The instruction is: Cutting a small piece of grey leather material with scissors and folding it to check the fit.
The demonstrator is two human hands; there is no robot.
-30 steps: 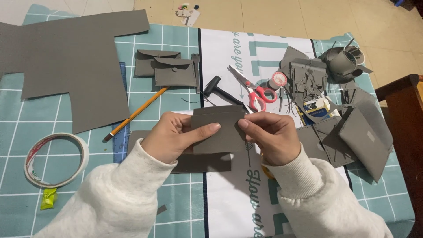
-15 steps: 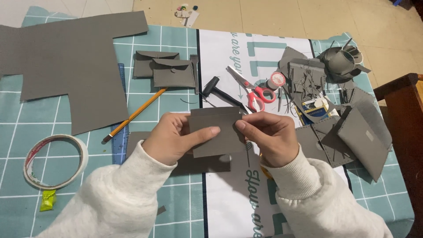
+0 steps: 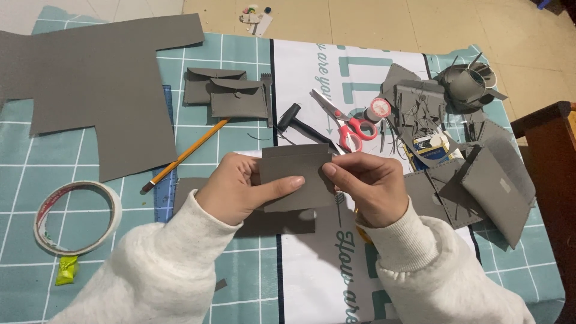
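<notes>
Head view: both hands hold a folded grey leather piece [image 3: 297, 177] above the tabletop [image 3: 240, 276]. Left hand [image 3: 240, 189] w/ thumb across its face, right hand [image 3: 366, 186] pinching the right edge. Looks like checking the fold; next needs edges kept flush.

Grey folded piece [image 3: 297, 174] between both hands

Single head-worn view, looking steeply down, close over both hands, cutting mat [image 3: 240, 282] filling the frame
</notes>
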